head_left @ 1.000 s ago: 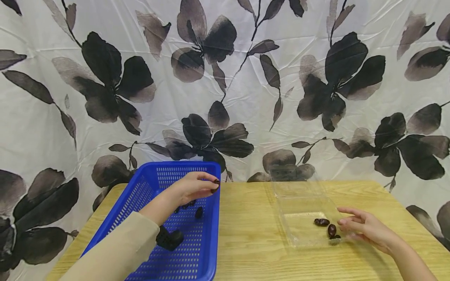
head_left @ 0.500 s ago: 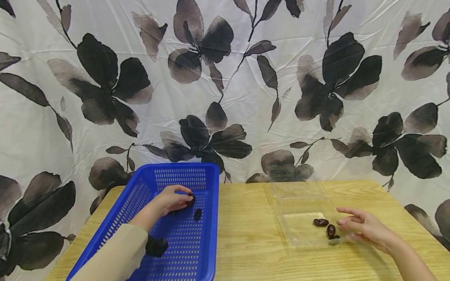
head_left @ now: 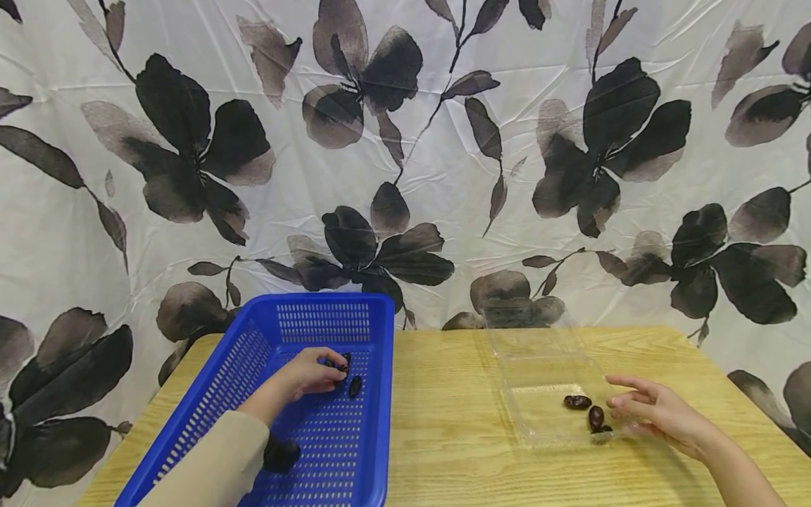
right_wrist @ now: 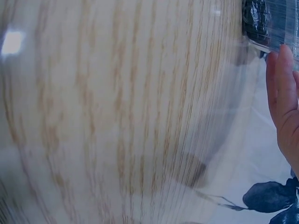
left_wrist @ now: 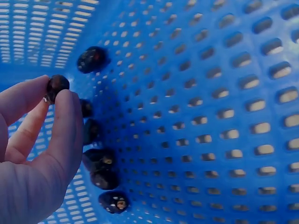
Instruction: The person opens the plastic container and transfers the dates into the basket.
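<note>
Inside the blue basket [head_left: 380, 422], my left hand [head_left: 307, 373] pinches a dark brown date [left_wrist: 58, 87] between thumb and fingertips. Several more dates lie on the basket floor by that hand; a single date [head_left: 355, 386] sits just to their right in the head view. On the right, my right hand [head_left: 665, 415] reaches the side of a clear plastic box [head_left: 545, 415], its fingers fairly straight at the edge. Whether they touch the wall is hard to tell. A few dates [head_left: 577, 402] lie in the box's near right part.
The box's clear lid [head_left: 526, 320] stands raised at the back. Basket and box rest on a wooden table [head_left: 443, 415], with a floral cloth [head_left: 469, 155] hanging behind it. A black device [head_left: 281, 454] sits by the left wrist.
My left hand has moved left and down from the basket's right rim to the dates on its floor, a date at its fingertips. The right hand and the box have stayed put.
</note>
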The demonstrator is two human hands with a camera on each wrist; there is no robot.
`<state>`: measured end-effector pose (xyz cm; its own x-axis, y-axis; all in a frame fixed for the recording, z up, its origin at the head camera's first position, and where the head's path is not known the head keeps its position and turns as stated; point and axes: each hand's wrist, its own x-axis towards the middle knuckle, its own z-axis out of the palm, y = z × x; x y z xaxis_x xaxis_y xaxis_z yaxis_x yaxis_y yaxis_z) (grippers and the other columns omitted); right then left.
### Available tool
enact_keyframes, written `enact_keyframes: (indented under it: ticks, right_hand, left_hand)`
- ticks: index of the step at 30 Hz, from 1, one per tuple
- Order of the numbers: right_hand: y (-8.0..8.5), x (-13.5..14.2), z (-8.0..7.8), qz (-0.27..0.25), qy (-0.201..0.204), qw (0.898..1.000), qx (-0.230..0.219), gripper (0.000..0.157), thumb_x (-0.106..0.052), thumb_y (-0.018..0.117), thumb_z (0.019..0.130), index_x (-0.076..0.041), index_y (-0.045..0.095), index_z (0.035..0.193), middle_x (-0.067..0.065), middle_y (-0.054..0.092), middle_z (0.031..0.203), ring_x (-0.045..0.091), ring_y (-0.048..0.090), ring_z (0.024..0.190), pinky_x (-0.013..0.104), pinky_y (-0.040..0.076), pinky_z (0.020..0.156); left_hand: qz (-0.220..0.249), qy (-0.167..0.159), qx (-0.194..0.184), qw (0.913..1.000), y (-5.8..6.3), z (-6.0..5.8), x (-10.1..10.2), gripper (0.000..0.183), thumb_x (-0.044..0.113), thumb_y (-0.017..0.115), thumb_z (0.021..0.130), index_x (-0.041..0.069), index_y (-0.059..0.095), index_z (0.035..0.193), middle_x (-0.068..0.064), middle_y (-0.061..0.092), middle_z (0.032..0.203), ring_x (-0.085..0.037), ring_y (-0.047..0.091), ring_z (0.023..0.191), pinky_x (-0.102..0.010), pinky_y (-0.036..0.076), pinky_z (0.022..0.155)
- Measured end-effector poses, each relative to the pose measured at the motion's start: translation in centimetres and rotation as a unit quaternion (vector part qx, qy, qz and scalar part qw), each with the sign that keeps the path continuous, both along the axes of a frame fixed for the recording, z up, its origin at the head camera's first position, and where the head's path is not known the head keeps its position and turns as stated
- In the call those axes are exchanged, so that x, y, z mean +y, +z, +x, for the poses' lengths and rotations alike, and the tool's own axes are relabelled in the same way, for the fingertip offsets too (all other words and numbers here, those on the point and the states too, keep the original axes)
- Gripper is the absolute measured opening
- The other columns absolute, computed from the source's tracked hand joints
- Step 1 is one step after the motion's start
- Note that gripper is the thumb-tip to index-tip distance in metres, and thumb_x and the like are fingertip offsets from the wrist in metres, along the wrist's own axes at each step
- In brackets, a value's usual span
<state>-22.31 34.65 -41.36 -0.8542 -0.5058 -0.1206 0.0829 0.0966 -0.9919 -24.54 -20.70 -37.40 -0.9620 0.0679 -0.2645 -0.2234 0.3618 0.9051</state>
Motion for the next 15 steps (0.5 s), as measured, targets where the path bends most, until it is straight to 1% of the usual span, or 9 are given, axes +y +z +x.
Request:
enact_keyframes:
  ticks: [6, 11, 15]
  right_hand:
    - [0.1, -0.04, 0.01, 0.002, -0.003, 1.0, -0.008, 0.038, -0.008, 0.048, 0.097, -0.042, 0.054, 0.113, -0.001, 0.061, 0.112, 0.014, 0.061, 0.098, 0.035, 0.053, 0.077]
    - [0.17, 0.05, 0.13, 0.009, -0.003, 1.0, -0.017, 0.037, -0.01, 0.048, 0.098, -0.042, 0.054, 0.113, -0.002, 0.061, 0.111, 0.014, 0.061, 0.098, 0.032, 0.054, 0.075]
    - [0.21, 0.1, 0.15, 0.014, -0.005, 1.0, -0.013, 0.037, -0.01, 0.048, 0.098, -0.043, 0.054, 0.113, -0.002, 0.062, 0.111, 0.014, 0.061, 0.097, 0.031, 0.054, 0.073]
  left_hand:
    - [-0.025, -0.011, -0.015, 0.9995, -0.6, 0.25, 0.12, 0.023, -0.01, 0.061, 0.08, -0.011, 0.056, 0.103, -0.016, 0.054, 0.096, -0.013, 0.058, 0.07, -0.031, 0.055, 0.067]
    - [-0.04, -0.019, -0.024, 0.9987, -0.87, 0.33, 0.22, 0.021, -0.011, 0.062, 0.08, -0.01, 0.057, 0.1, -0.015, 0.054, 0.093, -0.013, 0.056, 0.062, -0.028, 0.054, 0.062]
    - [-0.05, -0.021, -0.032, 0.998, -0.93, 0.27, 0.35, 0.02, -0.009, 0.063, 0.079, -0.008, 0.058, 0.098, -0.013, 0.055, 0.091, -0.012, 0.054, 0.059, -0.026, 0.053, 0.06]
